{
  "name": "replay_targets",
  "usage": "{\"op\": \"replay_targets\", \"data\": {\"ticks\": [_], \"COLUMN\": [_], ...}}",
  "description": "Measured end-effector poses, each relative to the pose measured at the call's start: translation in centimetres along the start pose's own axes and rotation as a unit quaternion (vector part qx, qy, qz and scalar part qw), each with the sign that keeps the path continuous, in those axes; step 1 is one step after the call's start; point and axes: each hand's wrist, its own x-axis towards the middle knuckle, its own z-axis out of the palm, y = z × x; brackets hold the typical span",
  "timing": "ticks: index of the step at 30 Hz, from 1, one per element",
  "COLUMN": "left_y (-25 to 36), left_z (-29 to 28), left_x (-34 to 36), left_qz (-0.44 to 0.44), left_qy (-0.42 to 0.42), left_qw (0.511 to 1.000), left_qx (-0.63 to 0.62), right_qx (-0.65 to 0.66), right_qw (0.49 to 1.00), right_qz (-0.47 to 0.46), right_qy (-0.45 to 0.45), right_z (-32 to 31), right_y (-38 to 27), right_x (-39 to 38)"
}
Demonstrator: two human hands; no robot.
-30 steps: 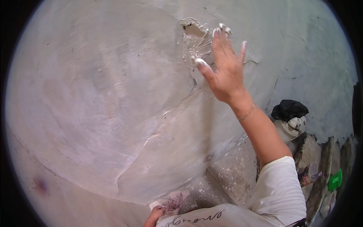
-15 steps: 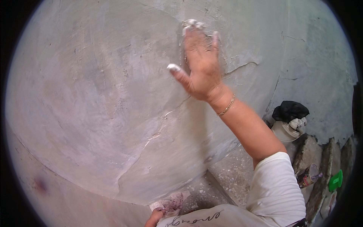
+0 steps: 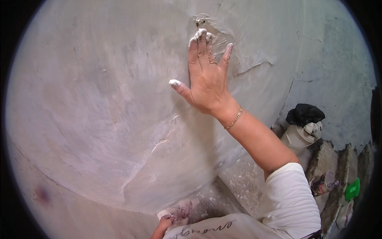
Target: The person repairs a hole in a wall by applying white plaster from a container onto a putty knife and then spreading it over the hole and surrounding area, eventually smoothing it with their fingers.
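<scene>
My right hand (image 3: 207,77) lies against the grey wall (image 3: 99,131), fingers pointing up and thumb spread to the left. White putty (image 3: 202,36) coats the fingertips, and the thumb tip is white too. Just above the fingers, ridges of wet putty (image 3: 217,30) lie smeared on the wall, with a small dark hole at their upper left. Low in the view, my left hand (image 3: 166,220) is closed on the edge of a pale sheet (image 3: 195,202) bearing lumpy pinkish putty (image 3: 182,211). The shirt hides part of that sheet.
Cracks (image 3: 161,141) run across the wall. To the right, a white bucket (image 3: 296,137) has black cloth (image 3: 305,114) on top, beside rough steps (image 3: 323,159). A can (image 3: 323,183) and a green plastic piece (image 3: 352,189) rest on the steps. Speckled floor (image 3: 246,179) shows below.
My right hand has slid down and slightly left along the wall, uncovering the ridged putty and the small hole. My left hand stays low with the sheet.
</scene>
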Motion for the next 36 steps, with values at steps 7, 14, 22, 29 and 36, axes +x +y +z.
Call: {"op": "replay_targets", "data": {"ticks": [7, 14, 22, 29, 36], "left_y": [-0.4, -0.2, -1.1, -1.0, -1.0], "left_z": [-0.3, 0.4, 0.7, 0.9, 0.8], "left_x": [0.1, -0.6, 0.4, -1.0, -1.5], "left_qz": [0.001, -0.008, -0.005, -0.015, -0.028], "left_qy": [0.01, -0.001, -0.002, 0.012, 0.013], "left_qw": [0.999, 1.0, 1.0, 1.0, 0.999], "left_qx": [-0.03, 0.022, 0.003, 0.008, 0.008], "right_qx": [0.028, 0.042, 0.019, -0.029, -0.019], "right_qw": [0.999, 0.998, 0.994, 0.998, 0.999], "right_qz": [-0.028, 0.044, -0.062, -0.058, -0.048], "right_qy": [-0.002, 0.026, -0.083, 0.017, -0.015], "right_z": [-3.2, -3.6, -0.7, -0.4, -2.5], "right_y": [1.1, 4.2, -0.2, 2.9, 1.8], "right_x": [-4.4, -4.3, -1.3, 0.5, 2.7]}}
